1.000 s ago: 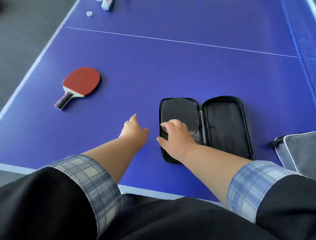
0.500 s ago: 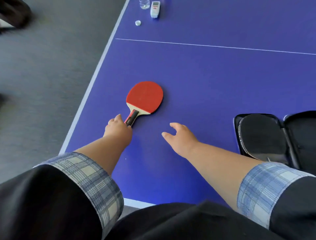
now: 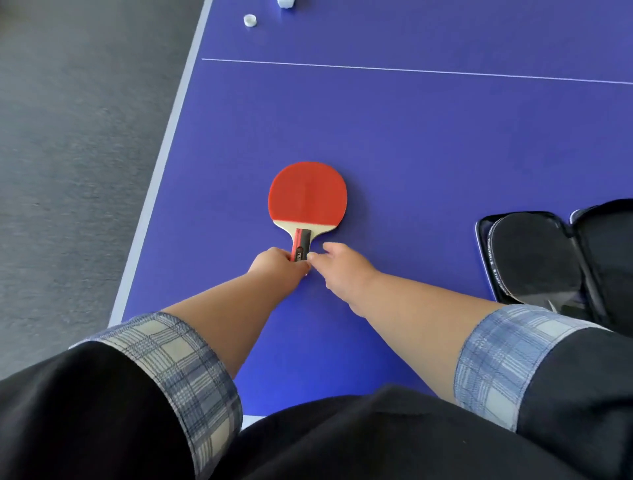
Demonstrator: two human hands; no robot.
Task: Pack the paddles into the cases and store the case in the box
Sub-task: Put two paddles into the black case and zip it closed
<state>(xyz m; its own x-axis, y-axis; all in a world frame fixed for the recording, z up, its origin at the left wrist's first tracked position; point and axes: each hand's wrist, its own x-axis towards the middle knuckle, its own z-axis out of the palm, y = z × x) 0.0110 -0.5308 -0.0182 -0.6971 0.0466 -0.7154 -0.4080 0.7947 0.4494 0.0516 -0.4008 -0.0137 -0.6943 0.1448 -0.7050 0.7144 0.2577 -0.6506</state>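
Observation:
A red paddle [image 3: 307, 195] lies flat on the blue table [image 3: 428, 144], handle pointing toward me. My left hand [image 3: 279, 267] is closed around the end of its red-and-black handle. My right hand [image 3: 342, 270] sits just right of the handle, its fingertips touching the handle's end. At the right edge an open black case [image 3: 484, 246] lies flat with a black paddle [image 3: 534, 253] in its left half; its right half is cut off by the frame.
The table's white-lined left edge [image 3: 161, 164] runs close to the paddle, with grey carpet floor [image 3: 75, 137] beyond. A small white cap [image 3: 249, 20] and another white object [image 3: 286, 2] sit at the far end. A white centre line [image 3: 411, 70] crosses the table.
My left hand has closed on the red paddle's handle and turned the paddle so the handle points at me. My right hand moved left from the case to the handle's end.

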